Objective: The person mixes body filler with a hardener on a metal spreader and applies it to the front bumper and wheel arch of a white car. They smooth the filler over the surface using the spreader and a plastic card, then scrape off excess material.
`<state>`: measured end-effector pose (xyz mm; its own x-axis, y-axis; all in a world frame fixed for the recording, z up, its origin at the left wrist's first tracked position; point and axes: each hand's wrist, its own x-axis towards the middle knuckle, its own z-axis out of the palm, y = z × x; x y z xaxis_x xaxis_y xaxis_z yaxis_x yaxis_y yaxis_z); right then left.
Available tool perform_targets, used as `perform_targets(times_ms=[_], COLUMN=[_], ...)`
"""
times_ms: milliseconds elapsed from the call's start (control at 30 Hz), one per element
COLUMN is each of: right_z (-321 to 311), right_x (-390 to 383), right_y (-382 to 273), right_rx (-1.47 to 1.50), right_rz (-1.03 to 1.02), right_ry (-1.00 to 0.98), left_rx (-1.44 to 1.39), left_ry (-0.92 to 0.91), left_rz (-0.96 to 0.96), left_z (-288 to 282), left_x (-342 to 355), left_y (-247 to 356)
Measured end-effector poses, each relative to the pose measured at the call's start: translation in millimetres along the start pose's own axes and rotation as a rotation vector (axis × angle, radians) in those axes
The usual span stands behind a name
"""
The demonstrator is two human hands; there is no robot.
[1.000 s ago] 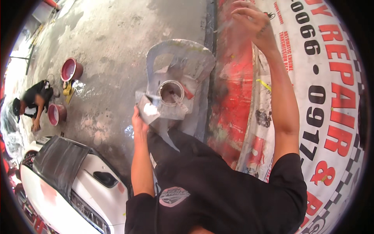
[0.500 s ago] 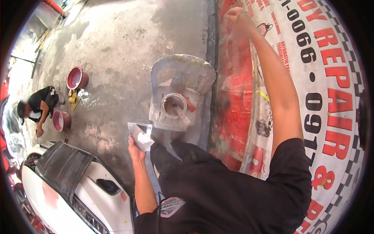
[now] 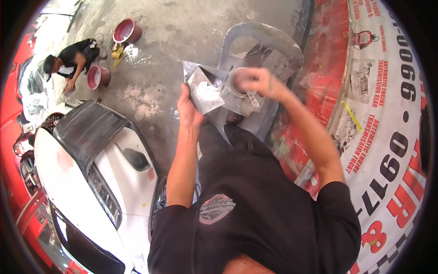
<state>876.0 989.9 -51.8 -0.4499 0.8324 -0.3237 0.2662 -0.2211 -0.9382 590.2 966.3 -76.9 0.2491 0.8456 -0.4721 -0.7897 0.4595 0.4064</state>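
Left hand (image 3: 190,113): it is clamped on a metal plate (image 3: 197,81), the thumb at the left edge; the plate is held tilted, in front of the legs.
White patch (image 3: 207,91): it lies on the plate; paste or glare, I cannot tell which.
Right hand (image 3: 261,83): fingers are curled above the mouth of the can, but blurred; whether they are clamped on something, I cannot tell.
Round can (image 3: 232,87): it seems to stand on the grey chair (image 3: 262,28), just beside the plate; its contents are mostly hidden.
Flat stick (image 3: 253,100): it leans out over the rim of the can, below the right hand.
Risk at the can: in my judgement, a knuckle or wrist catching the stick could flip it out or tip the can.
Risk at the plate: if the patch is soft paste, more tilt could let it slide off; a bump against the can could also cause this.
Shirt emblem (image 3: 216,209): a pale badge with a car outline and lettering, on the black shirt.
Banner (image 3: 388,68): at the right, white, with big red letters, a row of black digits, smaller red captions and pictures of machine parts.
Farther left: a white car (image 3: 52,150); beyond it a crouching co-worker (image 3: 80,59) near two dark-red basins (image 3: 136,34); I can read no label there.
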Motion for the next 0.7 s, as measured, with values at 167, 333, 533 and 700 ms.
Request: perform_targets(times_ms=[167, 333, 533, 700], right_z=[80.7, 52.9, 3.2, 58.9], right_x=[18.8, 16.5, -37.2, -54.6], right_y=[1.6, -20.2, -60.2, -89.2], right_rx=[0.454, 0.675, 0.806, 0.242], right_rz=[-0.032, -0.18, -0.422, -0.156], right_ry=[0.297, 0.678, 0.798, 0.583], left_rx=[0.064, 0.065, 0.005, 0.163], left_ry=[-0.02, 0.065, 0.031, 0.051], left_rz=[0.008, 0.046, -0.024, 0.121], left_z=[37.0, 48.9, 26.7, 25.2], left_x=[-10.1, -38.4, -67.0, -90.2], left_y=[-5.3, 0.0, 23.5, 29.5])
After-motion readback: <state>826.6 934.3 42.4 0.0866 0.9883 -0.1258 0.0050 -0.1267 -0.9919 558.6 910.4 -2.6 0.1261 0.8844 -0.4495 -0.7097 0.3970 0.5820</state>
